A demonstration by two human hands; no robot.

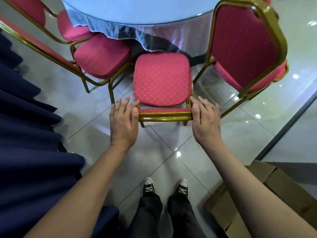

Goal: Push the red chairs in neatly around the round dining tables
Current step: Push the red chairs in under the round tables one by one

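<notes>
A person stands behind a red chair [162,81], their left hand [123,120] laid over the left corner of its gold top rail [164,115], fingers fairly straight and thumb resting on the rail, likely so a push goes evenly through the frame. The seat sits between and just beyond both hands, its front edge reaching the draped round surface [145,9], with neighbouring red chairs on either side. The right hand [205,117] rests the same way on the rail's right corner, fingers relaxed.

Single head view, wide-angle: looks steeply down and forward, close above red chair [162,79], tabletop [137,7] beyond.
</notes>
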